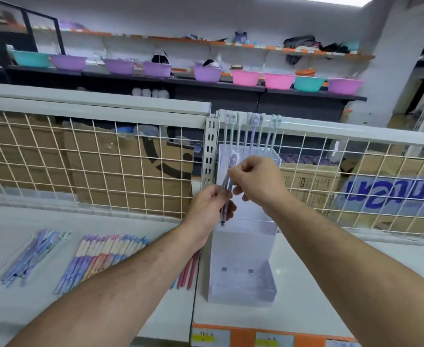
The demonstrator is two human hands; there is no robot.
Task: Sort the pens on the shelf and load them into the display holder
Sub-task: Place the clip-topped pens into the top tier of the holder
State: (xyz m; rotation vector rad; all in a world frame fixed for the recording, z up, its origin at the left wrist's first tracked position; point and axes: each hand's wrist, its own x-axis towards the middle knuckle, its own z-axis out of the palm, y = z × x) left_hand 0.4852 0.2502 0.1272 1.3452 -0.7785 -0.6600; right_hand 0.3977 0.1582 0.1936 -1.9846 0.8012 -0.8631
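A clear acrylic display holder (243, 276) stands on the white shelf (331, 284), with several pastel pens (253, 128) upright in its top tier. In front of the holder, my left hand (205, 209) grips a small bunch of purple pens (227, 194) low down. My right hand (256, 181) pinches the same bunch higher up. One pen's round purple cap (234, 157) sticks up above my fingers. Left on the shelf lie a loose pile of purple pens (33, 256), a row of multicoloured pens (100, 259) and a few red pens (188, 274).
A white wire mesh fence (93, 159) backs the shelf, with cardboard boxes (135, 171) behind it. Coloured plastic basins (205, 73) line a far shelf. Orange price-tag strip (268, 336) runs along the shelf's front edge.
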